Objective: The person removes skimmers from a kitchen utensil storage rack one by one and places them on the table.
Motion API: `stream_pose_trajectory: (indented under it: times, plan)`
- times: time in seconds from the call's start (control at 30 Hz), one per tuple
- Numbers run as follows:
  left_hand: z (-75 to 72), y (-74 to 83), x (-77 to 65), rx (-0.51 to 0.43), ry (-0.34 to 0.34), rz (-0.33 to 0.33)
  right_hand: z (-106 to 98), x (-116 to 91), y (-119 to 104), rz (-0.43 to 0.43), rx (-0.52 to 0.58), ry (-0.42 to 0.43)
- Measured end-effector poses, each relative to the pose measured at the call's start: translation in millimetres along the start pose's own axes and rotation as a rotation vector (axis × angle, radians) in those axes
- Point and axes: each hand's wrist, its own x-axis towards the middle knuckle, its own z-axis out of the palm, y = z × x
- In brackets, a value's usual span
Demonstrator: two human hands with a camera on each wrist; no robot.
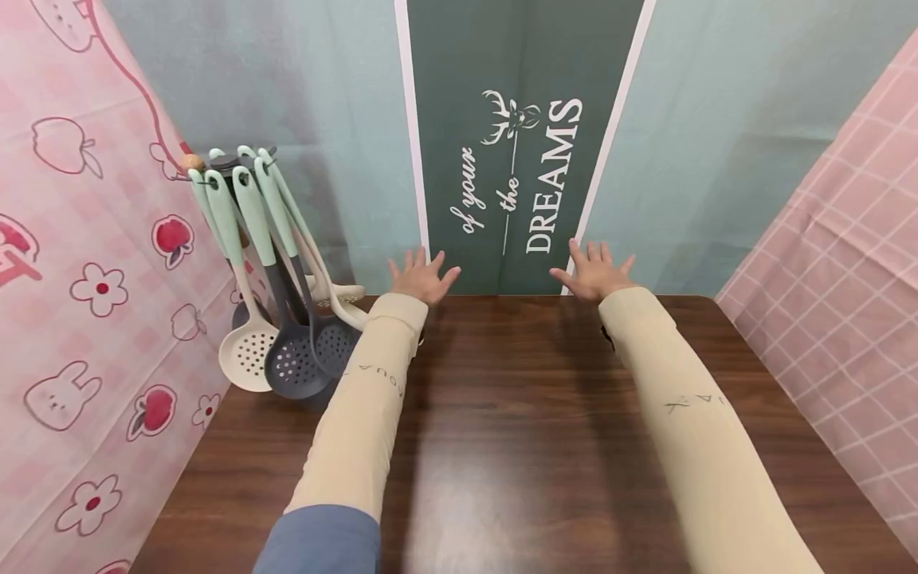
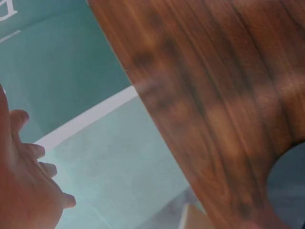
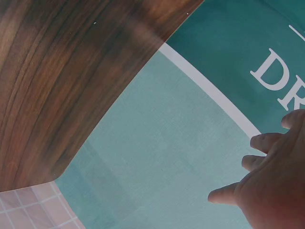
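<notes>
Both arms, in cream sleeves, reach forward over a dark brown wooden table (image 1: pixel 495 430). My left hand (image 1: pixel 419 277) is spread, fingers apart, near the table's far edge with nothing in it. To its left hang several kitchen utensils with mint green handles, among them a cream skimmer (image 1: pixel 247 355) and a dark grey skimmer (image 1: pixel 296 363). My right hand (image 1: pixel 595 273), likewise spread and holding nothing, is near the far edge on the right. In the right wrist view the right hand (image 3: pixel 276 176) shows extended fingers before the curtain; the left hand (image 2: pixel 31 176) appears similarly in its own view.
A utensil rack (image 1: pixel 225 163) with a wooden knob on top stands at the table's left. Behind the table hangs a green cloth (image 1: pixel 358 119) with a dark lettered panel (image 1: pixel 459 72). Pink patterned cloth (image 1: pixel 64 263) borders the left, pink checked cloth (image 1: pixel 846 303) the right.
</notes>
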Motion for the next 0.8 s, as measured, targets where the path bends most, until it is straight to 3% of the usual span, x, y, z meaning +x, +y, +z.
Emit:
stream_pose_trajectory:
  times: [0.4, 0.67, 0.8]
  plan:
    - [-25.7, 27.5, -12.5, 0.087, -0.026, 0.177, -5.9, -6.7, 2.6, -0.065, -0.002, 0.026]
    - [-47.4, 49.6, -41.7, 0.071, 0.009, 0.323, -9.2, -13.5, 2.9, -0.132, -0.027, 0.196]
    - [-63.6, 53.5, -65.9, 0.046, 0.031, 0.394, -13.5, -16.0, -2.9, -0.149, 0.013, 0.302]
